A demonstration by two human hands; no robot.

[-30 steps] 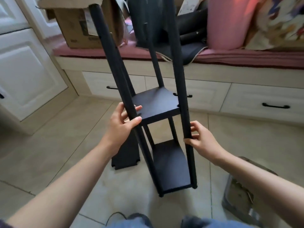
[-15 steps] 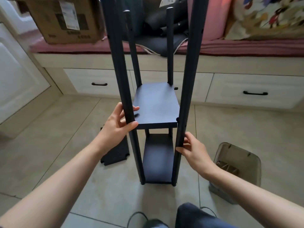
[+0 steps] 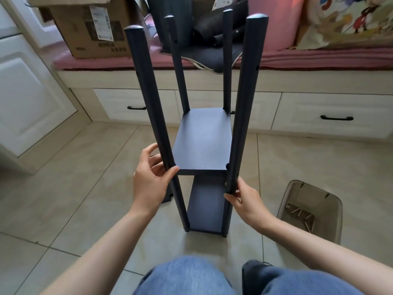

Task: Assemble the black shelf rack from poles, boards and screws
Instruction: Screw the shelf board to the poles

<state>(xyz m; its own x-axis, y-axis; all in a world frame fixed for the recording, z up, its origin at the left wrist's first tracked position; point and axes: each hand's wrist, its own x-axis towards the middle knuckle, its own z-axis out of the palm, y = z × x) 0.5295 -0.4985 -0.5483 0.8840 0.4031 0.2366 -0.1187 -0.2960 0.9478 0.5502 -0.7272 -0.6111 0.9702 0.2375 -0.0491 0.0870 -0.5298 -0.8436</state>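
Note:
The black shelf rack [image 3: 203, 143] stands upright on the tiled floor, four poles joined by two boards, one at the base and one mid-height. My left hand [image 3: 151, 179] wraps the near left pole [image 3: 148, 99] at the level of the middle board. My right hand [image 3: 246, 201] grips the near right pole [image 3: 244, 103] just below that board. A loose black board [image 3: 168, 196] lies on the floor behind my left hand, mostly hidden. Several screws [image 3: 302, 216] lie in a clear plastic bin [image 3: 336, 222] on the right.
A window bench with white drawers [image 3: 331, 116] runs across the back, topped by a pink cushion, a cardboard box [image 3: 91, 28] and dark packaging. White cabinet doors [image 3: 25, 99] stand at the left. My knees in jeans [image 3: 187, 277] fill the bottom.
The rack went from leaning to standing straight, and its pole tops have come into view. Both hands kept their hold on the near poles. The screw bin came fully into view.

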